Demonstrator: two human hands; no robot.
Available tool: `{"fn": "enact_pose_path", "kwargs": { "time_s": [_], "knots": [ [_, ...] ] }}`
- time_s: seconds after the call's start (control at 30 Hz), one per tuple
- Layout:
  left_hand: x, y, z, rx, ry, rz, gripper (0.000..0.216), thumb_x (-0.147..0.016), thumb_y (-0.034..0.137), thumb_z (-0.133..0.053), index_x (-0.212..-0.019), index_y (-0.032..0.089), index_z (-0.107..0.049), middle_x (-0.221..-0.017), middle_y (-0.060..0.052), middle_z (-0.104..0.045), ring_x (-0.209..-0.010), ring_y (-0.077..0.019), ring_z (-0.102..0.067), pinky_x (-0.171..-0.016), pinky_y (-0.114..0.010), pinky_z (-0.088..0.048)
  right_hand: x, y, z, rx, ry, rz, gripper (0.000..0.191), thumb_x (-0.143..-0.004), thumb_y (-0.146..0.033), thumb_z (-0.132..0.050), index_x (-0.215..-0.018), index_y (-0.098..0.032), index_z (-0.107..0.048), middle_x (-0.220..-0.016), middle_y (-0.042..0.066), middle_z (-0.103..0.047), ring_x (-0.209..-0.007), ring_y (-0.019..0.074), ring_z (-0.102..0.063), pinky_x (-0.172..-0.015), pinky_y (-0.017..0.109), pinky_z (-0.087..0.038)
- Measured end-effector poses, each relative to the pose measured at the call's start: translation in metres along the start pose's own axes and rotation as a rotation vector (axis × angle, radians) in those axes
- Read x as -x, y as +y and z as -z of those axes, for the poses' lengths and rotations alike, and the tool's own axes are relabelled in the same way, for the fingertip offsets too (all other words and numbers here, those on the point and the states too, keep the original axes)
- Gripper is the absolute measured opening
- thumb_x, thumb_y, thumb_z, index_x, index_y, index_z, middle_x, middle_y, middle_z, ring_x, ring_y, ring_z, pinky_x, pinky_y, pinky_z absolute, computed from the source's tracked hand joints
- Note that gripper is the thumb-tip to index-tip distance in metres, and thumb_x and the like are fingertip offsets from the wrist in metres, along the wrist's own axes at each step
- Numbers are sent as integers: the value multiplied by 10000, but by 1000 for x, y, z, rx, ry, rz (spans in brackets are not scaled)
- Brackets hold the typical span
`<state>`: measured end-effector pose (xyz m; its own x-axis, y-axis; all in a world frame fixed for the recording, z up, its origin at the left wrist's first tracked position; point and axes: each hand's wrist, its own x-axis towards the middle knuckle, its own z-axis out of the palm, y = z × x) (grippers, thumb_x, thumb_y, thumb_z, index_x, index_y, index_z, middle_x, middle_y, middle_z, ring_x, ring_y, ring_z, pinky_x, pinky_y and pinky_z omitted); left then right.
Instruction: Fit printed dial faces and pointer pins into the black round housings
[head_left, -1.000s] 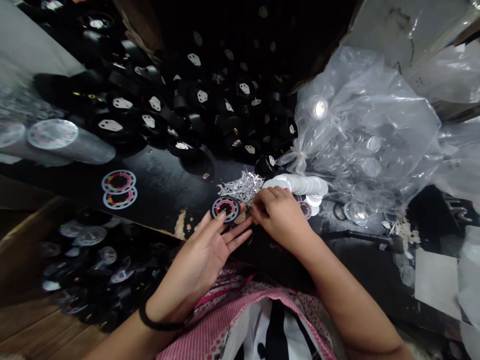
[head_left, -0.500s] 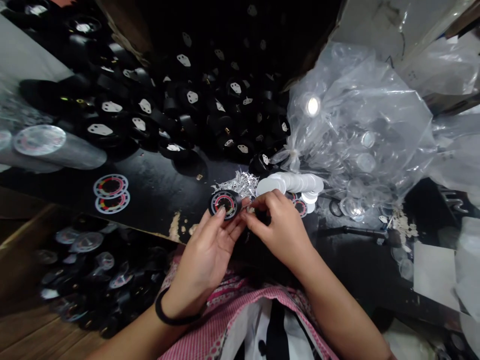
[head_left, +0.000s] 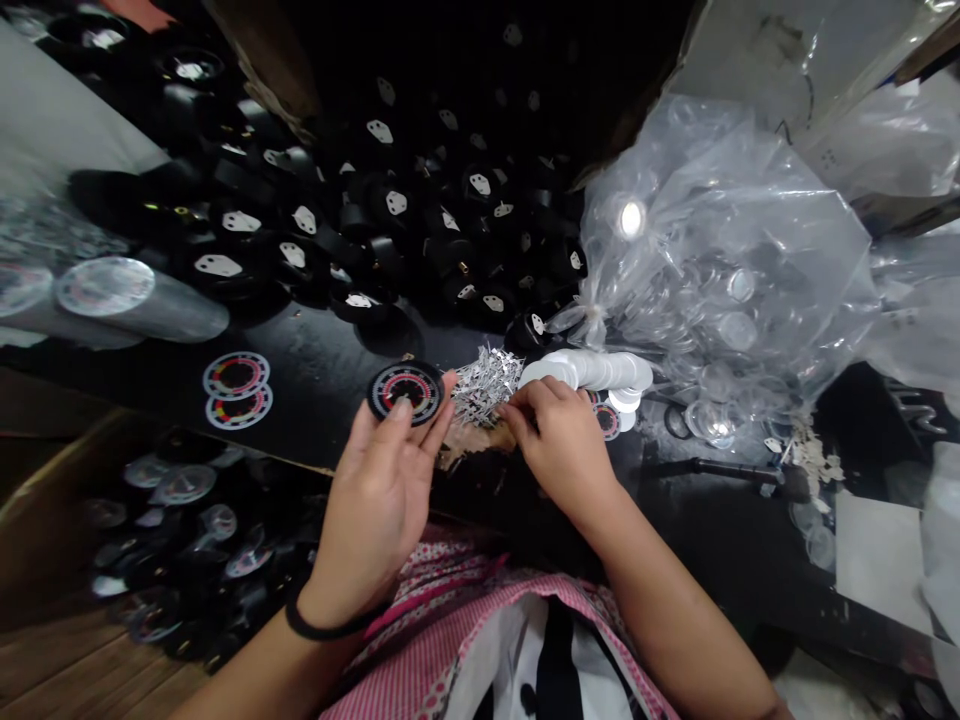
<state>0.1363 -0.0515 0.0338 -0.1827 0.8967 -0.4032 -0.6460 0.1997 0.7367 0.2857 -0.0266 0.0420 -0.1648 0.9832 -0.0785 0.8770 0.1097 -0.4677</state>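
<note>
Gauge (head_left: 409, 390) with dark rim and printed face is held, face toward the wearer, at table centre, left of a heap of metal slivers (head_left: 486, 385). It is gripped by the left hand (head_left: 375, 480), thumb laid over the face, fingers around the right edge. Fingertips of the right hand (head_left: 562, 435) are bunched by the heap's near right edge; whether anything is pinched cannot be told. White discs (head_left: 600, 370) are lined up just beyond. Two printed dials (head_left: 236, 372) are overlapped on the table (head_left: 315, 345), farther left.
</note>
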Motion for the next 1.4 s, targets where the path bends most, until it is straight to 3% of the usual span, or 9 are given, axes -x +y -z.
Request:
{"fn": "enact_pose_path", "kwargs": {
  "time_s": [0.07,0.27,0.43,0.63,0.8,0.9,1.07,1.17,1.4],
  "knots": [
    [2,2,1,-34,2,-58,100,-889,245,-691,-973,274,-736,-1080,1,-780,-1272,-234,-615,-1150,-378,-416,-2,-1,2,2,-7,6,137,-955,-275,-630,-876,-170,-670,-918,73,-700,-925,250,-623,-794,366,-382],
    [7,-5,3,-13,-135,82,104,-880,271,-694,-947,253,-770,-1002,-10,-796,-1098,-250,-713,-1123,-459,-453,7,-5,9,-375,-41,17,106,-925,-223,-656,-826,-190,-641,-805,5,-664,-751,155,-609,-694,277,-428],
    [10,-6,-1,0,-144,123,144,-906,206,-648,-970,229,-775,-1025,-21,-798,-1065,-214,-727,-1057,-381,-519,23,-1,12,-114,76,150,100,-921,-260,-670,-922,-161,-653,-941,71,-662,-922,244,-610,-821,381,-422],
    [17,3,-6,19,-165,227,150,-935,231,-618,-966,206,-763,-1055,-63,-794,-1091,-231,-718,-1015,-387,-554,35,4,19,-87,210,232,183,-985,-256,-557,-842,-174,-637,-848,51,-657,-851,226,-583,-803,385,-388],
    [14,-7,-13,-147,-109,171,296,-857,250,-717,-1150,294,-703,-1136,-20,-764,-1083,-220,-710,-945,-314,-571,42,-2,27,-365,164,217,134,-993,-217,-543,-894,-178,-624,-857,33,-652,-844,182,-583,-787,324,-418],
    [13,-18,-14,-245,-199,202,239,-847,271,-734,-1084,290,-712,-1142,4,-748,-1095,-206,-695,-945,-276,-551,44,-4,29,-307,144,148,141,-991,-213,-537,-891,-172,-627,-862,41,-637,-838,189,-573,-766,323,-408],
    [16,-22,-10,-379,-303,146,271,-891,336,-700,-1160,312,-667,-1162,21,-734,-1106,-175,-678,-972,-259,-513,46,-4,34,-267,129,94,146,-988,-205,-534,-873,-177,-618,-852,28,-639,-817,183,-577,-764,328,-380],
    [17,-16,-9,-483,-334,101,281,-897,339,-687,-1170,282,-657,-1168,0,-737,-1114,-175,-676,-999,-269,-498,46,-5,37,-262,121,70,153,-990,-201,-531,-859,-180,-607,-848,19,-642,-794,173,-577,-770,332,-370],
    [20,-7,-9,-619,-345,-60,221,-851,261,-689,-1067,240,-652,-1053,-8,-773,-996,-161,-723,-895,-248,-553,50,-8,38,-304,90,64,174,-986,-190,-550,-815,-179,-578,-799,0,-621,-755,153,-552,-747,314,-365]
  ]
}}
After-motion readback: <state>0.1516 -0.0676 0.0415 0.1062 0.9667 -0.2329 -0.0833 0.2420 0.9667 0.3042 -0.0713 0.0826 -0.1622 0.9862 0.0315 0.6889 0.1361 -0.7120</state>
